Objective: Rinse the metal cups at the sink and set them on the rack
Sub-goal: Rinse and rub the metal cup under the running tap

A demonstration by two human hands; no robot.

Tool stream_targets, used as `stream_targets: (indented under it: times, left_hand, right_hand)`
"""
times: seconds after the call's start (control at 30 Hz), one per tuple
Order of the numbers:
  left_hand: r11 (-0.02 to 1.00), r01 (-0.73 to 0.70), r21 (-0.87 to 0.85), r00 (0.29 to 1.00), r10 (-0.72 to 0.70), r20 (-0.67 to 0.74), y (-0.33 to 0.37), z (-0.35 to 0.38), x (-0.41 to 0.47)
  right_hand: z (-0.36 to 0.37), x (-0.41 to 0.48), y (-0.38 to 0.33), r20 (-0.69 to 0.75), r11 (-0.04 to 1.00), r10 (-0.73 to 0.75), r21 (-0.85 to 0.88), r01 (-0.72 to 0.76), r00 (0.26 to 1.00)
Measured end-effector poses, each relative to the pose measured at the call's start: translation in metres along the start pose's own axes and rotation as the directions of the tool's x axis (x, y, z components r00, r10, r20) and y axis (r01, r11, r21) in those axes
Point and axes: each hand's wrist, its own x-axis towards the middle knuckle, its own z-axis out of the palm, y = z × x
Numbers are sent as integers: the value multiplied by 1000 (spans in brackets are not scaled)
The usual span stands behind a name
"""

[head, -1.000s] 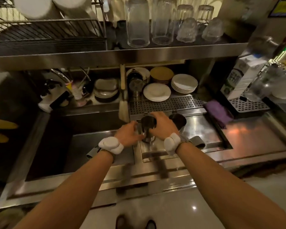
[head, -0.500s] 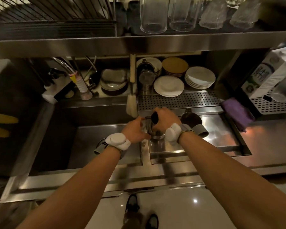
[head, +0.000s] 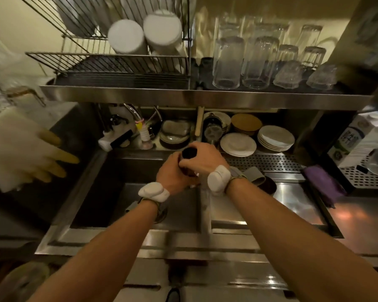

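**Steel sink [head: 100, 192]: one cup, two hands**

Wire dish rack [head: 109, 64] sits on the shelf [head: 205, 97] above, well apart from the hands. Left hand [head: 172, 177] and right hand [head: 203, 158] meet over the sink's middle. Fingers of both are curled round one metal cup [head: 189, 152], its dark opening facing the camera.

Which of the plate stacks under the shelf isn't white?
The brown stack at the back. It alone is brown, while the front plates just before it and the right-hand stack beside it are white.
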Motion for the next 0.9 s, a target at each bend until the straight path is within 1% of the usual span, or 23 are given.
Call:
stream_targets:
  times: [0.07,0.1,0.17,0.23,0.3,0.33,0.4,0.53,0.63,0.73,0.8,0.9]
  left_hand:
    - [1000,-7,-7,1000,7,3,-10,-22,-1]
    - [1000,-11,-6,1000,11,10,-14,-32,-2]
    - [999,-31,16,1000,31,4,-25,-53,-5]
    - [994,-81,75,996,79,34,-30,-62,-8]
    - [985,-100,141,993,90,77,-43,-76,-11]
    - [984,-105,147,991,91,96,-46,-77,-13]
    - [985,-114,127,989,101,106,-61,-88,-14]
    - [984,-148,102,979,131,154,-89,-113,-9]
    - [982,-177,68,973,164,162,-106,-121,-8]
    - [979,-196,51,966,184,182,-122,-130,-4]
    - [979,-197,47,960,183,211,-133,-137,1]
    - [989,-149,-6,966,147,211,-153,-147,9]
  right_hand:
    - [-4,5,-10,29,999,0,53,-1,1000]
    - [-6,8,-13,31,999,-2,50,1,1000]
    - [-2,17,-21,52,998,-50,-24,52,997]
    - [4,22,-24,129,988,-98,-105,112,987]
    - [18,30,-38,234,976,-131,-140,167,963]
    - [19,31,-40,272,973,-129,-150,175,954]
    - [31,40,-49,326,976,-127,-127,177,937]
    - [57,57,-61,363,970,-130,-147,194,923]
    - [71,65,-68,386,964,-135,-163,212,913]
    - [90,75,-72,440,952,-74,-237,195,895]
    - [99,79,-75,470,952,-38,-252,175,882]
    - [108,82,-82,460,967,25,-237,96,887]
